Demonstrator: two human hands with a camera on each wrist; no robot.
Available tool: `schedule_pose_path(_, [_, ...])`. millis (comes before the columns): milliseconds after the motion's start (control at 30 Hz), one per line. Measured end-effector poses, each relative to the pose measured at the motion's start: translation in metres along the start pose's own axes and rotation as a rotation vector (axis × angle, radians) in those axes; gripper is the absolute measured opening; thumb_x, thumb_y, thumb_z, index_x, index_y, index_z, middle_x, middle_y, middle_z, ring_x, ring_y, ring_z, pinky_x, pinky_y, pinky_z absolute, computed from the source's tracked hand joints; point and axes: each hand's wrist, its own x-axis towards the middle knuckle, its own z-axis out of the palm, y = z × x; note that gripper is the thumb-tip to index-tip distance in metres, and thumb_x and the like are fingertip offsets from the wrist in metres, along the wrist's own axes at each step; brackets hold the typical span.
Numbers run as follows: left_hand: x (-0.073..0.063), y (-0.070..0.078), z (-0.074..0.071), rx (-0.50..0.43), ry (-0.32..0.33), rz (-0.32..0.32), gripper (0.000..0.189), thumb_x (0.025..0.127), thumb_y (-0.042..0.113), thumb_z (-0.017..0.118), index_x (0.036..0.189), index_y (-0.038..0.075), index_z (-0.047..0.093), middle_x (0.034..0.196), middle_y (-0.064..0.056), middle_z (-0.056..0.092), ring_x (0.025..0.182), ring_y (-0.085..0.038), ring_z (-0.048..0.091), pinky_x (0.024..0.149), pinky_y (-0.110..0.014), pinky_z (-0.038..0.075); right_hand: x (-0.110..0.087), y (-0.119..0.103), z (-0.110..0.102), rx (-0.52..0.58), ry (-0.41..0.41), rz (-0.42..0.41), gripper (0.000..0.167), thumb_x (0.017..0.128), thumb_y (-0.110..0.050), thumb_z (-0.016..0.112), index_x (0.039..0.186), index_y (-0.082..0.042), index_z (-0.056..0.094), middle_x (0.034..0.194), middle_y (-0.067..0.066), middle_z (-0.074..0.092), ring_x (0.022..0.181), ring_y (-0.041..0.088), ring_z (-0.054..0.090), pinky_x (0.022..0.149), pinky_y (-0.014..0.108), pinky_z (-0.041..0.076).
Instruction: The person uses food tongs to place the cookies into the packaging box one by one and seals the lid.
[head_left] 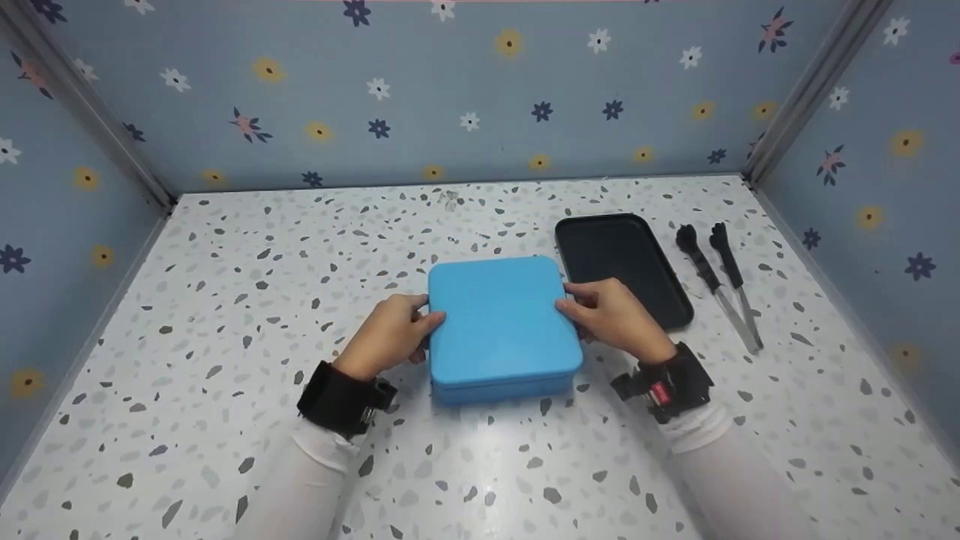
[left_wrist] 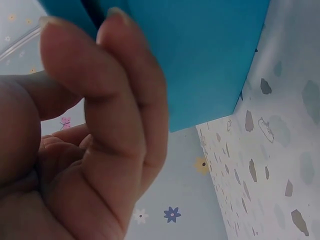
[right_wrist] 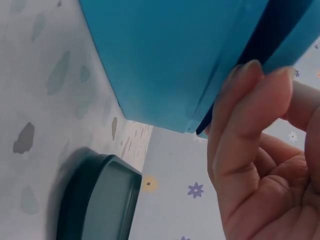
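Observation:
A square light-blue lid (head_left: 499, 319) covers a blue box (head_left: 502, 391) at the middle of the table. My left hand (head_left: 394, 330) pinches the lid's left edge, its thumb on top and its fingers beneath the rim. On the opposite edge my right hand (head_left: 615, 315) grips the lid the same way. Both wrist views show a dark gap between the lid and the box wall (right_wrist: 150, 60), where the fingertips sit. The inside of the box is hidden.
A dark rectangular tray (head_left: 615, 259) lies flat behind my right hand. Farther right are tongs (head_left: 712, 270) with black ends and metal arms, spread apart. Flower-patterned walls (head_left: 450, 90) enclose the speckled white table (head_left: 225, 300) at the back and sides.

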Motion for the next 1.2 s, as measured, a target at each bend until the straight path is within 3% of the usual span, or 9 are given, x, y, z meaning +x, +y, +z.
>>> schedule_pose_path(133, [0.0006,-0.0008,0.0011,-0.004,-0.003,-0.007,0.059,0.103,0.022,0.057,0.149,-0.006,0.035,0.067,-0.006,0.063,0.052,-0.016,0.06,0.049,-0.028,0.047,0.0008,0.0025,0.001,-0.011,-0.012,-0.001,0.05,0.096,-0.021,0.068,0.137,0.004,0.055,0.105,0.019,0.072,0.061,0.018,0.069,0.055,0.03,0.056])
schedule_pose_path(267, [0.0018,-0.0021,0.0024,-0.016,-0.006,-0.015,0.061,0.103,0.022,0.057,0.15,-0.008,0.032,0.07,-0.007,0.064,0.053,-0.016,0.061,0.05,-0.029,0.049,0.0019,0.0039,0.0024,-0.024,-0.008,0.009,0.05,0.096,-0.022,0.068,0.138,0.003,0.055,0.105,0.018,0.072,0.061,0.018,0.068,0.055,0.031,0.056])
schedule_pose_path(600, [0.0041,-0.0055,0.0039,-0.062,-0.008,-0.035,0.06,0.101,0.017,0.058,0.149,-0.008,0.033,0.07,-0.009,0.064,0.054,-0.016,0.061,0.052,-0.029,0.053,0.0016,0.0036,0.0075,-0.069,-0.016,-0.037,0.046,0.099,-0.019,0.064,0.137,0.004,0.055,0.093,0.013,0.073,0.062,0.016,0.067,0.055,0.029,0.054])
schedule_pose_path(833, [0.0065,-0.008,0.0022,-0.159,-0.028,-0.065,0.056,0.1,0.012,0.06,0.148,-0.007,0.038,0.067,-0.009,0.062,0.052,-0.015,0.059,0.049,-0.028,0.052,0.0006,0.001,0.0083,-0.079,-0.026,-0.033,0.05,0.098,-0.02,0.065,0.139,0.006,0.052,0.071,0.004,0.066,0.057,0.022,0.062,0.05,0.026,0.048])
schedule_pose_path(1000, [0.0073,-0.0071,0.0026,-0.175,-0.031,-0.086,0.059,0.099,0.013,0.061,0.149,-0.006,0.035,0.065,-0.009,0.06,0.051,-0.015,0.058,0.048,-0.028,0.052,-0.001,0.0009,0.0093,-0.096,-0.033,-0.031,0.052,0.099,-0.021,0.063,0.141,0.005,0.049,0.062,0.002,0.06,0.049,0.015,0.054,0.046,0.026,0.044])
schedule_pose_path(1200, [0.0063,-0.0076,0.0036,-0.188,-0.032,-0.086,0.057,0.1,0.012,0.06,0.149,-0.006,0.036,0.064,-0.01,0.058,0.05,-0.016,0.058,0.048,-0.03,0.053,-0.0034,-0.0027,0.0095,-0.144,-0.04,-0.014,0.054,0.1,-0.024,0.062,0.142,0.007,0.046,0.061,0.003,0.059,0.047,0.012,0.052,0.046,0.027,0.044])
